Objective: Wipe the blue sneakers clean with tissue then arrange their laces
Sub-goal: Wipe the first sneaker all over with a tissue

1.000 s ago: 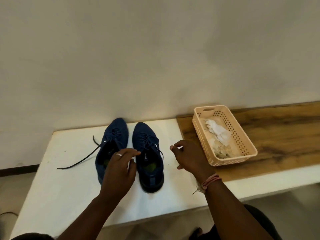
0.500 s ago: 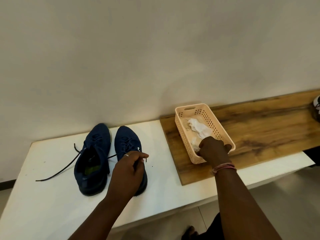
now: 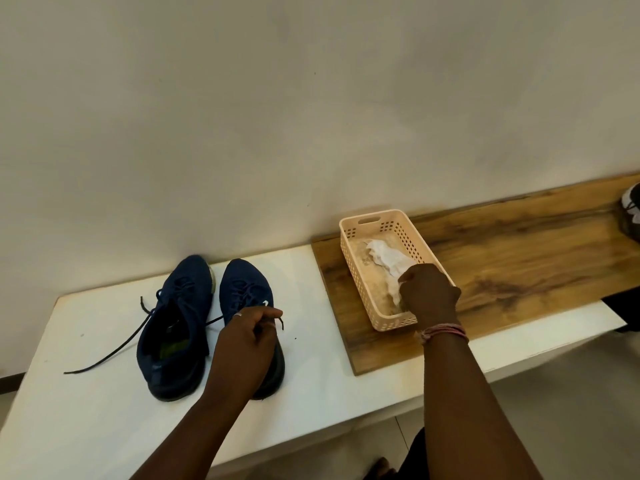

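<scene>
The blue sneakers (image 3: 207,320) stand at nine o'clock on the white bench (image 3: 86,393); the left hand (image 3: 247,344) pinches a lace end (image 3: 278,322). At three o'clock, in the peach basket (image 3: 356,237), the right hand (image 3: 427,294) reaches the tissue (image 3: 384,258), grip hidden. Tissue looks limp, tearable; best bunched.

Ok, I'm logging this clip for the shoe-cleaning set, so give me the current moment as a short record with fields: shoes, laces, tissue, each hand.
shoes: two blue sneakers side by side on the white bench, toes toward the wall
laces: the left shoe's lace trails loose across the bench
tissue: crumpled white tissue in the peach basket on the wooden board
left hand: left hand over the right shoe, pinching a lace end
right hand: right hand inside the basket, on the tissue; grip not visible
</scene>
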